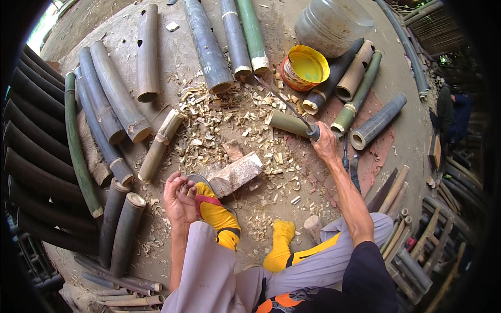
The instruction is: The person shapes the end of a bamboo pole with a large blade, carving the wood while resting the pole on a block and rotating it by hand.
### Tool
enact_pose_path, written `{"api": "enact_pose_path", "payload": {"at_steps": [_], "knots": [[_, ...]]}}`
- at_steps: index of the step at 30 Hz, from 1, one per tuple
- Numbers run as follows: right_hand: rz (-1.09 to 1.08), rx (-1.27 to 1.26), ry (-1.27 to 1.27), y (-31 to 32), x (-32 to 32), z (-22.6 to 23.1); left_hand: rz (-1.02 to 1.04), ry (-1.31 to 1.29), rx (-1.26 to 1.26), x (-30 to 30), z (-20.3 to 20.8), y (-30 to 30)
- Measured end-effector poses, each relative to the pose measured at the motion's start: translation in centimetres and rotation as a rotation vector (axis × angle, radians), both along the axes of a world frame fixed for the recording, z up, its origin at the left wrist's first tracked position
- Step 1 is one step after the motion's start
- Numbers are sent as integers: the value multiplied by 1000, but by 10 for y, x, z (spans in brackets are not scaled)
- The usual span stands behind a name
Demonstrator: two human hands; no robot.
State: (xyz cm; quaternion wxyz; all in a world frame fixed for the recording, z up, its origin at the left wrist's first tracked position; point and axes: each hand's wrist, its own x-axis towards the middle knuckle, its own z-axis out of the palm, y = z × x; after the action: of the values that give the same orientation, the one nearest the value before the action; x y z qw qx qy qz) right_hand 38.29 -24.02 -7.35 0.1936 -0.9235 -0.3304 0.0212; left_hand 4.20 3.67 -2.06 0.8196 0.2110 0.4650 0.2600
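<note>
My right hand is closed around the dark handle of a long, thin-bladed tool; its kind is hard to make out. The blade slants away to the far left, over wood chips and close to a short greenish bamboo piece lying on the ground. Palm up by my left knee, my left hand has loosely bent fingers, and nothing shows in it. A pale wooden block lies just beyond my left foot, which wears a yellow sock and a sandal.
Curled shavings cover the middle ground. Bamboo tubes lie far ahead and on both sides. A yellow-and-red bucket stands ahead right beside a large clear plastic container. Dark curved lengths are stacked at the left.
</note>
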Motion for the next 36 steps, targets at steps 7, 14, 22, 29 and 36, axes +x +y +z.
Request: {"api": "enact_pose_path", "payload": {"at_steps": [7, 14, 22, 29, 36], "knots": [[-31, 142, 23, 7, -11, 21, -89, 36, 1, 28, -5, -25], [12, -220, 8, -12, -13, 10, -97, 88, 38, 20, -11, -27], [-102, -304, 242, -9, -13, 24, -67, 56, 50, 23, -12, -30], [-55, 31, 650, -1, -61, 57, -217, 46, 52, 32, -4, -30], [-6, 430, 1082, 52, -159, 145, -397, -166, 110, 62, 27, -38]]}}
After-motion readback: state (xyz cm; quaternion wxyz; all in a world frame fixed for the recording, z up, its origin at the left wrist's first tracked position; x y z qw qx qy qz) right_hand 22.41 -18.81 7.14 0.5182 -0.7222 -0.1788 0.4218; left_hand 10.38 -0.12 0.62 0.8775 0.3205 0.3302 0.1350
